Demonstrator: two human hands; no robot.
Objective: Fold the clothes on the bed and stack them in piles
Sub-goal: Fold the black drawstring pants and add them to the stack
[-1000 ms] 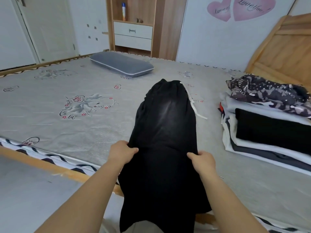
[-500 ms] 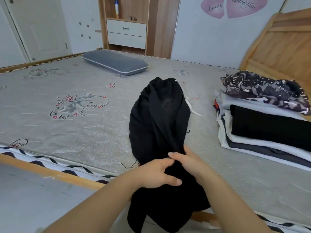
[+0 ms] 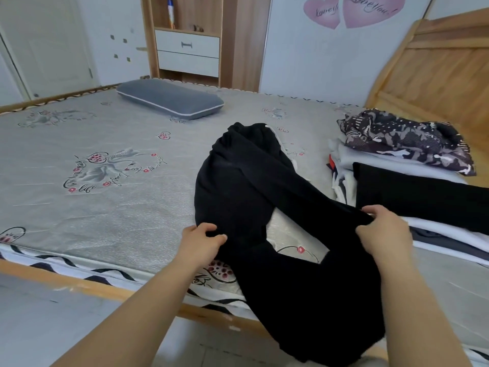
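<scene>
The bed [image 3: 105, 207] fills most of the scene, its mattress printed with grey and red motifs. A grey pillow [image 3: 169, 102] lies at the far side. A stack of folded clothes [image 3: 397, 192] sits on the right half of the bed, with a patterned dark garment [image 3: 407, 141] resting unfolded on top.

The black trousers [image 3: 246, 181] lie in the middle of the bed, waistband at the far end. The two legs are spread apart, leaving a patch of mattress visible between them, and the lower parts hang over the near edge.

My left hand [image 3: 201, 242] pinches the left leg near the bed's near edge. My right hand [image 3: 383, 231] pinches the right leg, just beside the stack. Both grips are narrow and closed on fabric.

Step in hand, as I judge it: laying the trousers out for folding. The next move calls for bringing one leg over the other, edges aligned, then folding lengthwise toward the waistband and placing the result on the stack.
</scene>
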